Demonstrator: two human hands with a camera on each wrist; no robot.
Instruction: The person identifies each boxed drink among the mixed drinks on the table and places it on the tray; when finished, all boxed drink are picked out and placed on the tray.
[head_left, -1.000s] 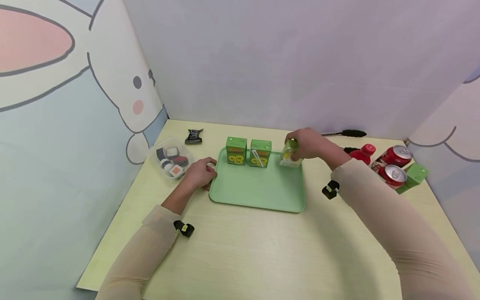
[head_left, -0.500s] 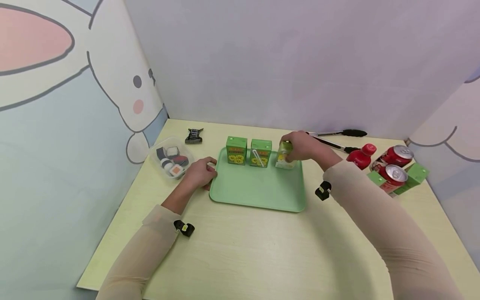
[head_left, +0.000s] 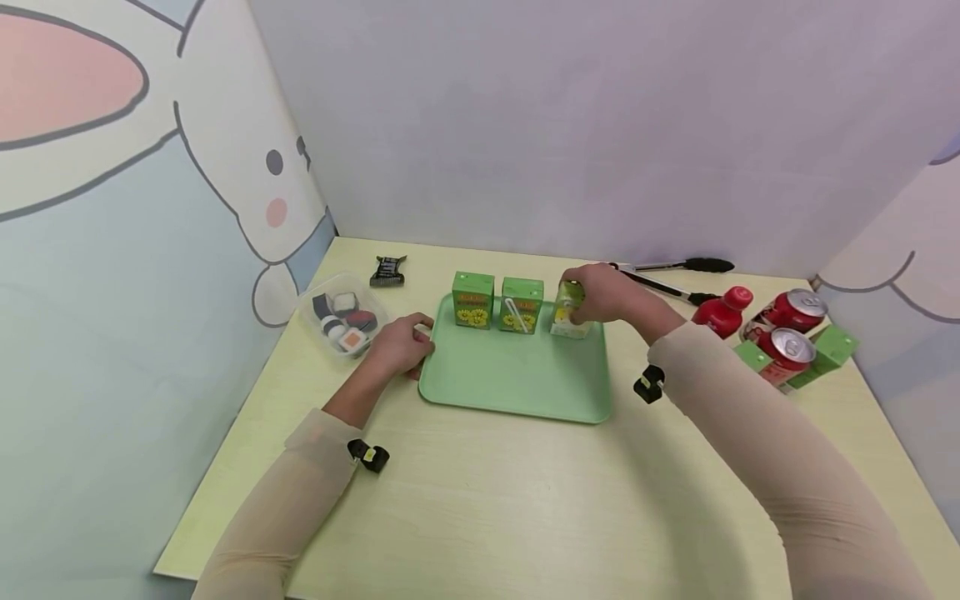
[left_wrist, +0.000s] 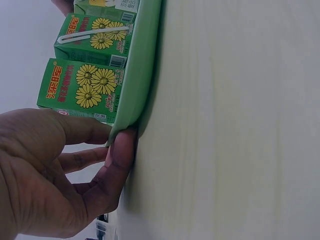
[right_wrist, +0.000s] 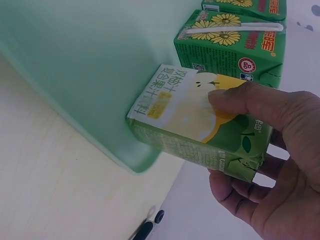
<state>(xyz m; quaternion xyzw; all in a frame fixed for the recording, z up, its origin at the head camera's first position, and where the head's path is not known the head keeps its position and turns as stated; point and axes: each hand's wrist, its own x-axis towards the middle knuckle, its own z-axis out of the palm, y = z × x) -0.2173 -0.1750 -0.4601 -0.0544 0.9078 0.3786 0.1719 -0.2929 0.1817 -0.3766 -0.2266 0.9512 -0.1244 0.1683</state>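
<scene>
My right hand [head_left: 600, 292] holds a juice box [right_wrist: 180, 110] with a pale yellow-and-white front, thumb on its face and fingers behind. The box stands at the back right of the green tray [head_left: 517, 375]. My left hand [head_left: 401, 346] pinches the tray's left rim, thumb and fingers on either side of it in the left wrist view. Along the tray's back edge stand two green juice boxes with yellow flowers: a left box [head_left: 473, 302] and a middle box [head_left: 521, 307], which has a white straw across its front.
Left of the tray lie a clear container [head_left: 360, 342] of toy sushi and a black wrapped packet [head_left: 388, 272]. To the right are tongs [head_left: 667, 287], a red bottle [head_left: 723, 312], two red cans [head_left: 783, 348] and green boxes [head_left: 828, 354]. A wall rises behind the table.
My right hand has shifted slightly left with the juice box, bringing it nearer the middle box, then stayed there. My left hand keeps its place on the rim.
</scene>
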